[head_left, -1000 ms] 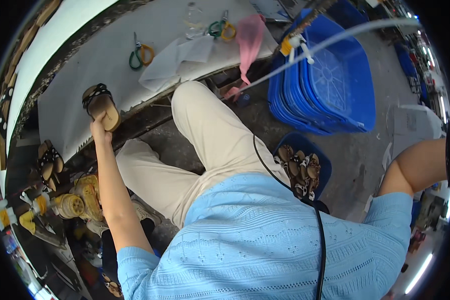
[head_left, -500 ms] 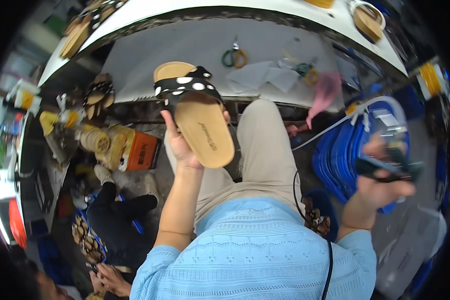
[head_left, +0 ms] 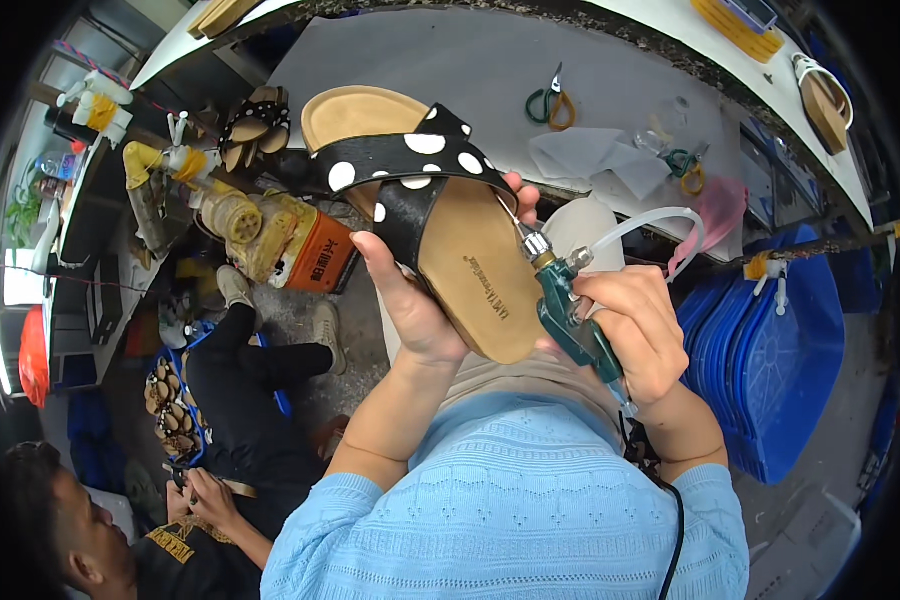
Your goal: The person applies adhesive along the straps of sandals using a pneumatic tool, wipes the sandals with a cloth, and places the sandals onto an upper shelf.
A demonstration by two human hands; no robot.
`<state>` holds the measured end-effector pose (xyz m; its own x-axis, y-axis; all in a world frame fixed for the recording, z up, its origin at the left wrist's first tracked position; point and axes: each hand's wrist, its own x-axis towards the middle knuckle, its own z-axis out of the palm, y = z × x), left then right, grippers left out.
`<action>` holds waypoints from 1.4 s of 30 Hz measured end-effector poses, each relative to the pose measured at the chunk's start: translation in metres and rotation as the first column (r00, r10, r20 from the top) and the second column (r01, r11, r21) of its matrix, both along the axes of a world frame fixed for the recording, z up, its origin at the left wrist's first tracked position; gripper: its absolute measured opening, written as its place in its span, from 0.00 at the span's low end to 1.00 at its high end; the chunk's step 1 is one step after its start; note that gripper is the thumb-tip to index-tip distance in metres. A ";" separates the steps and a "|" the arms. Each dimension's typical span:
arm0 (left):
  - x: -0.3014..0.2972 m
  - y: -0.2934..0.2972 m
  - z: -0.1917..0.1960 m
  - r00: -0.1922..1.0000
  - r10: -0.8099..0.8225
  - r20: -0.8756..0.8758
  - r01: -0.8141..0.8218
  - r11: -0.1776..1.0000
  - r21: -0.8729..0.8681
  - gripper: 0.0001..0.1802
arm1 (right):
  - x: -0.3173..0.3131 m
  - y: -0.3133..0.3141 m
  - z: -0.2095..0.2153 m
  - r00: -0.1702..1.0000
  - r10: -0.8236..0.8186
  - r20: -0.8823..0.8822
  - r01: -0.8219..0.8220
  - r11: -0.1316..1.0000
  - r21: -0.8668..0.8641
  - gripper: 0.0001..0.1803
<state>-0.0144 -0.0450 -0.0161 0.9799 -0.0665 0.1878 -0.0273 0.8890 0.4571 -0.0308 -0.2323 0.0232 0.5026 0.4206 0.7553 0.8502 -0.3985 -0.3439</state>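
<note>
Holding a tan cork-soled sandal with black white-dotted crossed straps (head_left: 440,240) clamped in the left hand's fingers (head_left: 385,265), the person aims a green air-blow gun (head_left: 570,310), gripped by right fingers (head_left: 620,320), at the strap edge; steadier nozzle alignment likely comes next.

Sandal (head_left: 440,240) underside behind left hand (head_left: 415,305)
</note>
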 end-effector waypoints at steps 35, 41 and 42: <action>-0.005 -0.007 -0.004 0.994 0.005 0.106 0.010 0.991 -0.135 0.71 | -0.009 -0.014 0.004 0.999 -0.031 0.010 0.032 0.990 -0.140 0.17; -0.002 -0.006 -0.004 0.993 0.000 0.114 0.019 0.987 -0.162 0.71 | -0.009 -0.016 -0.001 0.999 -0.015 0.033 0.020 0.990 -0.142 0.17; -0.002 -0.007 -0.005 0.993 0.000 0.117 0.019 0.986 -0.164 0.71 | -0.010 -0.017 0.000 0.999 -0.015 0.033 0.020 0.990 -0.142 0.17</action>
